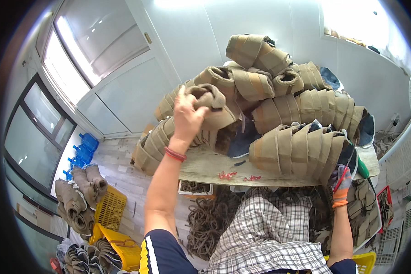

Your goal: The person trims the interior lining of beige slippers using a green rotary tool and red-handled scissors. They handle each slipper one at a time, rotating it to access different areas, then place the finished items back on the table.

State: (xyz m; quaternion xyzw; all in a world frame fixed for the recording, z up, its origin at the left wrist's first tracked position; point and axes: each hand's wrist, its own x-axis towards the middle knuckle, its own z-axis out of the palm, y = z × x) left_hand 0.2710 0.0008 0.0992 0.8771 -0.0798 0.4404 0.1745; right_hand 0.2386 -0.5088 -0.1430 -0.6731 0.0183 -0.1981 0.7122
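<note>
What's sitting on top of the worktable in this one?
On the worktable, stacks of nested tan pieces, red scraps and a small dark item show. Whatever lies beneath or behind the stacks is covered, and the left hand hides part of them.

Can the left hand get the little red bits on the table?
Probably yes. The red bits lie uncovered near the front of the table, with bare space to their left. The left hand is up at a tan roll, so it would need to come down first.
</note>
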